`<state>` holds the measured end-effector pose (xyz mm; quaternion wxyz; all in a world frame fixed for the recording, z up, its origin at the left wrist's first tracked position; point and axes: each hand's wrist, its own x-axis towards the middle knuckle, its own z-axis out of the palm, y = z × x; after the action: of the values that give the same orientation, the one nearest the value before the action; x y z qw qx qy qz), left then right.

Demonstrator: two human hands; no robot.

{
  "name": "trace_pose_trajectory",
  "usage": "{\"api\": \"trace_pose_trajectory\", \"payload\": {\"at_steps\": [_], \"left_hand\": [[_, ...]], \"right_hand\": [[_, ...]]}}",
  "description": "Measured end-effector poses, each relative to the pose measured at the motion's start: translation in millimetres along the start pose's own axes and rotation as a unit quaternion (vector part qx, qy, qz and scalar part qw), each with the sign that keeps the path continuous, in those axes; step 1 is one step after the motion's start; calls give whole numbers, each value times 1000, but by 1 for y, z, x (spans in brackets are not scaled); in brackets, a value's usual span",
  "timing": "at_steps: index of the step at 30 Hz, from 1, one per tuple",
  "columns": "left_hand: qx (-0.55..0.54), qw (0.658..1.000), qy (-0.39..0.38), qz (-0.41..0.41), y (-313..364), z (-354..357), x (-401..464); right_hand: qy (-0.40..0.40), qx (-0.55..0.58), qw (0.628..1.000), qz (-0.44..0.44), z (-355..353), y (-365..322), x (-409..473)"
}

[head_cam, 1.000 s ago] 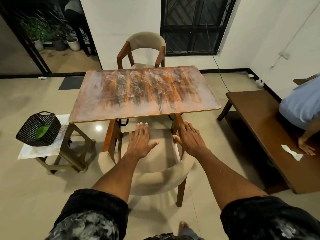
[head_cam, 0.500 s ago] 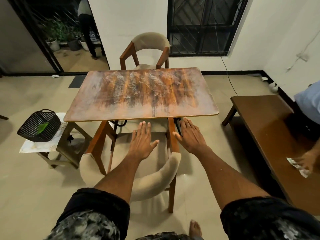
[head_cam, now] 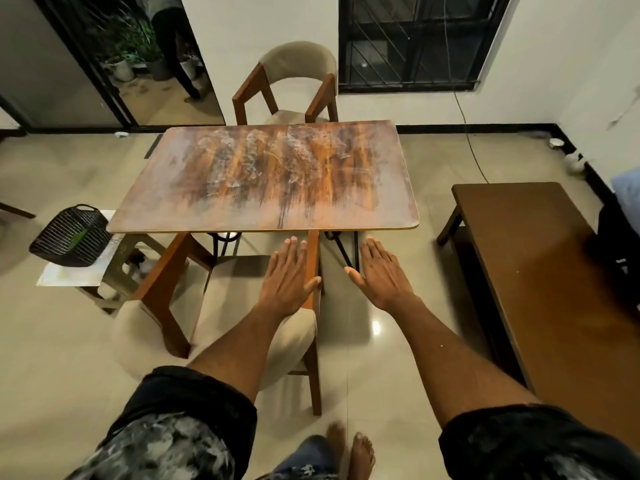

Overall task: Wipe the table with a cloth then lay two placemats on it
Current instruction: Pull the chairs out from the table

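Head view: my left hand (head_cam: 289, 277) and right hand (head_cam: 379, 273) hover spread and empty before the streaky surface (head_cam: 266, 174). Nothing looks wiped, no placemats laid; a green cloth, probably, sits in the basket (head_cam: 71, 237) at left.

View's swung right, so the chair (head_cam: 214, 327) now sits left of the right hand (head_cam: 382, 271), which is over bare floor (head_cam: 363, 341); left hand (head_cam: 289, 275) is over the chair's right arm.

Left hand (head_cam: 289, 275) and right hand (head_cam: 381, 271) reach forward, fingers straight.
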<state>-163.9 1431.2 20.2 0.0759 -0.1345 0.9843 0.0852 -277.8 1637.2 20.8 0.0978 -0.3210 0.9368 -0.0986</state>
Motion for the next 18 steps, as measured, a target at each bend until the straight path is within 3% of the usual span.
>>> {"api": "trace_pose_trajectory", "payload": {"at_steps": [18], "left_hand": [[-38, 999, 5, 13, 45, -4, 149]], "right_hand": [[-2, -51, 999, -11, -43, 64, 98]]}}
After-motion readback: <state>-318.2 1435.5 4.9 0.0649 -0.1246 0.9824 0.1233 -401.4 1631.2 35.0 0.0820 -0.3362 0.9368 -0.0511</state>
